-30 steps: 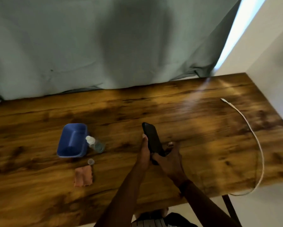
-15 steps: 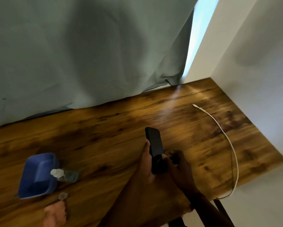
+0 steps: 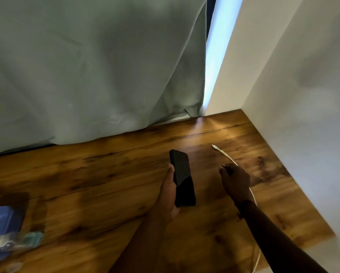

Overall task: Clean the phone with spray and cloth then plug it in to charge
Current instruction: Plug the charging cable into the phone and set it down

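Observation:
My left hand point(image 3: 168, 191) holds the black phone point(image 3: 182, 178) by its left edge, screen up, a little above the wooden table point(image 3: 98, 178). My right hand point(image 3: 235, 179) is off the phone and hovers to its right with fingers loosely curled, over the white charging cable point(image 3: 223, 153). The cable's plug end lies free on the table just beyond those fingers, and the rest runs under my wrist toward the front edge. A blurred clear spray bottle point(image 3: 24, 240) lies at the far left. The cloth is out of view.
A blue plastic tub point(image 3: 2, 219) sits at the left edge beside the bottle. A grey-green curtain point(image 3: 86, 71) hangs along the back of the table. A white wall point(image 3: 303, 115) closes the right side, and the table's right corner ends near it.
My right hand has let go of the phone's lower end and moved right toward the cable. The view has swung right, pushing the tub and bottle to the left edge.

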